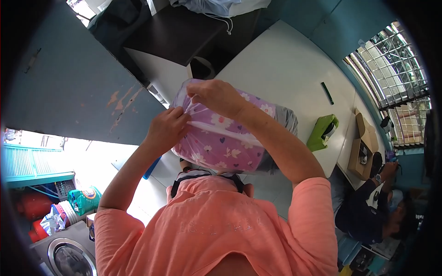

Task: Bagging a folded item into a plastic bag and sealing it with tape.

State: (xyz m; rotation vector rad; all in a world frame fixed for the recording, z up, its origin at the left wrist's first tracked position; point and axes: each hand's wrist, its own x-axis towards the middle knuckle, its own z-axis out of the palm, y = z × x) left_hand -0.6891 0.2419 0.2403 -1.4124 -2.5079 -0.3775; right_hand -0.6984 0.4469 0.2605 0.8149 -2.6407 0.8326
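Note:
A clear plastic bag (221, 148) packed with pink-purple floral fabric lies in front of me at the edge of the white table. Darker grey material shows at its right end. My left hand (168, 128) pinches the gathered plastic at the bag's left end. Just above it, my right hand (218, 97) has its fingers closed on another fold of the same plastic. Between the two hands the plastic is drawn into creases.
On the white table (276, 58) lie a dark marker pen (327, 93) and a green tape dispenser (321, 134). An open cardboard box (359, 155) stands near a seated person (366, 210). A dark-topped cabinet (172, 34) and a chipped grey-blue door (76, 89) flank the left.

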